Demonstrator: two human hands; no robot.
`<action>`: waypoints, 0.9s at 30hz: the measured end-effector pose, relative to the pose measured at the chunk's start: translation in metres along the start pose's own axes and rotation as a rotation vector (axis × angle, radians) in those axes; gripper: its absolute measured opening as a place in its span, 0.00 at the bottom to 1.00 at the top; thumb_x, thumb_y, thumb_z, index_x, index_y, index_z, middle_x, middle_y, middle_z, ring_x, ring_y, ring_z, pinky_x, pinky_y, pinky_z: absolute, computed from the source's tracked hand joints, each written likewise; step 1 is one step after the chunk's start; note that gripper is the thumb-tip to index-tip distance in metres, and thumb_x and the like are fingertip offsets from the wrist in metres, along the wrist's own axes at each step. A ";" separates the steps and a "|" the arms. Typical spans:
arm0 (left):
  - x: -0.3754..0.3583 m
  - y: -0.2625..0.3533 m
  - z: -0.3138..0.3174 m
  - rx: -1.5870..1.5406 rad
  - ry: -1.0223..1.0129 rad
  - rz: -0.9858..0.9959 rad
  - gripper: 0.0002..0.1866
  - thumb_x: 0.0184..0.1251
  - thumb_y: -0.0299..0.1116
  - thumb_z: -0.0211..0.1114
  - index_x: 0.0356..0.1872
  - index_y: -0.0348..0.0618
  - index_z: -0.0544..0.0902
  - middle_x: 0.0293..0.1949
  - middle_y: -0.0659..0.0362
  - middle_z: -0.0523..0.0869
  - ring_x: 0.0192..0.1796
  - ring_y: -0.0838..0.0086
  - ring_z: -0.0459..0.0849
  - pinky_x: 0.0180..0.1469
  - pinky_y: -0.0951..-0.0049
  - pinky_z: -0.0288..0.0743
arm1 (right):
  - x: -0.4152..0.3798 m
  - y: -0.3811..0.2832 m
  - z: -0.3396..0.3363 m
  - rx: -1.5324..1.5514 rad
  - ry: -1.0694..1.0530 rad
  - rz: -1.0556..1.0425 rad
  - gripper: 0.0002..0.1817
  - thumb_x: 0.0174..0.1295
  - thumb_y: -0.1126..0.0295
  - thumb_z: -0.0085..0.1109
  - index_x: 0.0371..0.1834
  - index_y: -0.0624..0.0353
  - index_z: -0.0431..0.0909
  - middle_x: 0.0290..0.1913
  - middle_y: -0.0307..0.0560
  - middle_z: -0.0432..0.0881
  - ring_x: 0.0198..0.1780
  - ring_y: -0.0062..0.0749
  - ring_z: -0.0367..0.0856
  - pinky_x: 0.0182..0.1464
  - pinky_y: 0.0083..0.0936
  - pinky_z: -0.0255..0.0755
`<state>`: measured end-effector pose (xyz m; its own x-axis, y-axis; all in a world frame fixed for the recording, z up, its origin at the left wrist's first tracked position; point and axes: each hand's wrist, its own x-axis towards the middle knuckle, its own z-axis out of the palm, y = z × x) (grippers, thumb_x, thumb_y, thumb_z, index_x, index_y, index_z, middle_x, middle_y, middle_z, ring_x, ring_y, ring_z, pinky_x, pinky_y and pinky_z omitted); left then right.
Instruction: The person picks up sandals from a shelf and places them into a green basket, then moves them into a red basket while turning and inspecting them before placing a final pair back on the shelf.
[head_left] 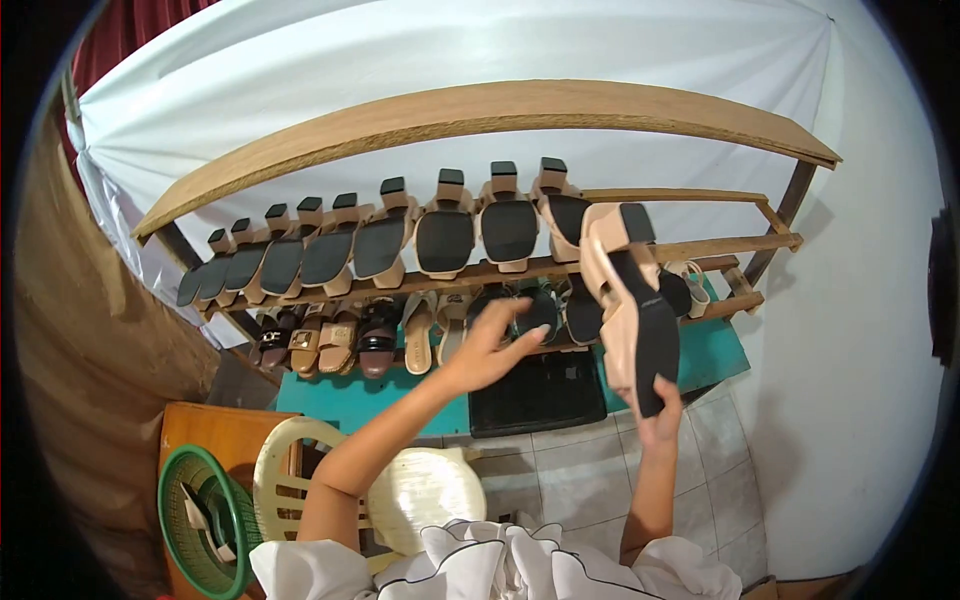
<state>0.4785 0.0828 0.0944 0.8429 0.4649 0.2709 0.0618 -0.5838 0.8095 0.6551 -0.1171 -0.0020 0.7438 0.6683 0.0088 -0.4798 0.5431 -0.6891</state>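
My right hand [655, 410] grips a beige heeled sandal [622, 330] by its toe end, with the black sole facing right and the heel at the top. My left hand [492, 347] is in front of the lower shelf, fingers apart, with nothing in it. Beyond it, beige heeled sandals stand in a row on the upper rack [450, 276], black soles outward and heels up. The held sandal overlaps the right end of that row and hides part of the lower shoes.
Assorted shoes [376, 338] line the lower shelf over a teal table [715, 350]. A black tray [540, 400] lies at the table's front. Below left are a cream plastic chair [425, 495] and a green basket [172, 530] holding sandals. A white wall [850, 400] is at right.
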 end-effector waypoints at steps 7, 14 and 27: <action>0.029 -0.008 -0.016 0.973 0.235 0.195 0.37 0.55 0.47 0.60 0.61 0.37 0.59 0.63 0.47 0.57 0.65 0.53 0.55 0.61 0.48 0.50 | 0.083 -0.065 0.035 -0.124 -0.016 -0.002 0.22 0.54 0.62 0.53 0.48 0.66 0.68 0.44 0.50 0.76 0.44 0.36 0.77 0.42 0.33 0.75; 0.036 -0.022 -0.005 1.082 0.204 0.110 0.42 0.53 0.49 0.61 0.64 0.38 0.53 0.66 0.49 0.52 0.66 0.53 0.53 0.61 0.42 0.45 | 0.182 -0.069 0.046 -0.337 -0.111 0.137 0.23 0.49 0.54 0.59 0.44 0.56 0.72 0.38 0.40 0.78 0.39 0.26 0.77 0.39 0.25 0.71; 0.036 -0.018 -0.007 1.121 0.123 0.061 0.43 0.53 0.49 0.60 0.65 0.38 0.50 0.66 0.48 0.50 0.67 0.52 0.51 0.62 0.43 0.43 | 0.231 -0.056 0.069 -0.494 -0.141 0.262 0.33 0.47 0.50 0.61 0.52 0.59 0.65 0.47 0.47 0.71 0.43 0.34 0.74 0.45 0.33 0.69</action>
<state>0.5037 0.1144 0.0931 0.8067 0.4409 0.3935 0.5190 -0.8470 -0.1149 0.8214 0.0418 0.0891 0.5438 0.8284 -0.1346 -0.3403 0.0711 -0.9376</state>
